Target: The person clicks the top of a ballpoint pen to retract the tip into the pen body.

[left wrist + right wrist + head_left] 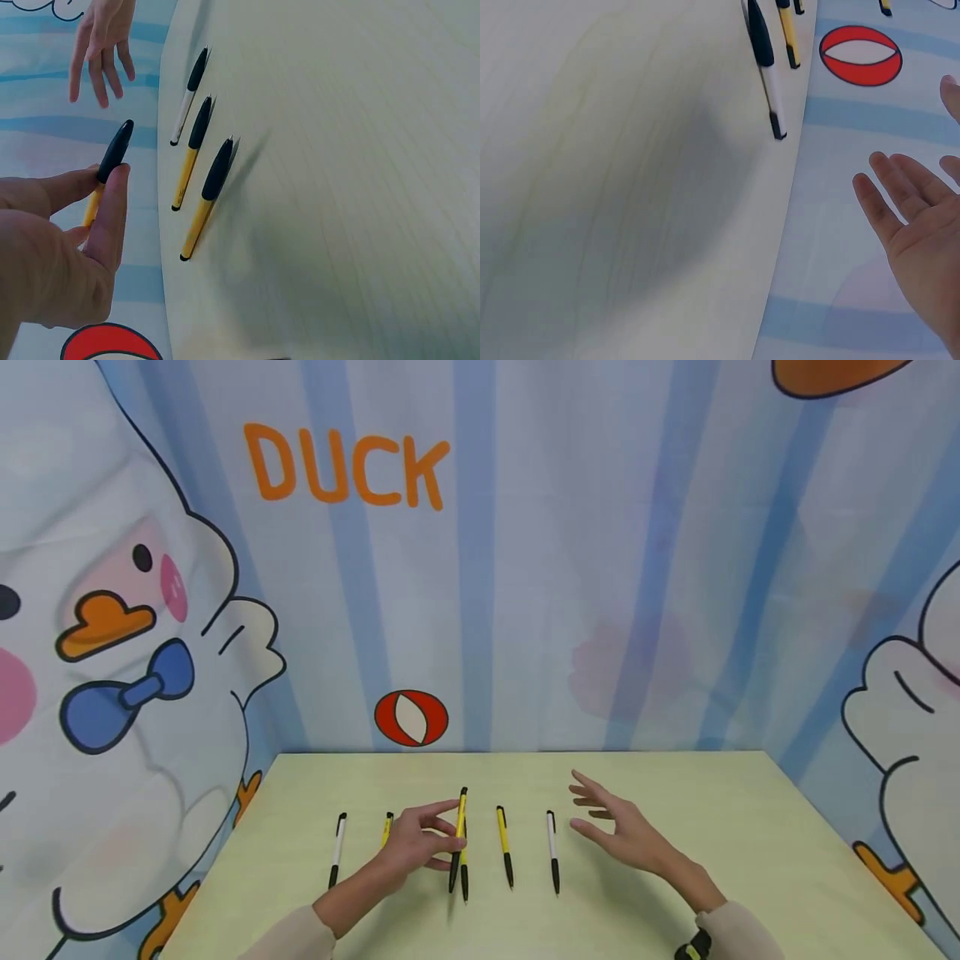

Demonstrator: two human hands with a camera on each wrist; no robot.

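One yellow-black pen (461, 817) pinched between thumb and fingers of left hand (411, 847), tilted over the table (750, 827), and I see right hand (628, 835) fingers spread, holding nothing, near the rightmost white pen (552, 843).

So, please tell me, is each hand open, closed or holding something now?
Left hand: closed, holding a yellow-and-black pen.
Right hand: open, holding nothing.
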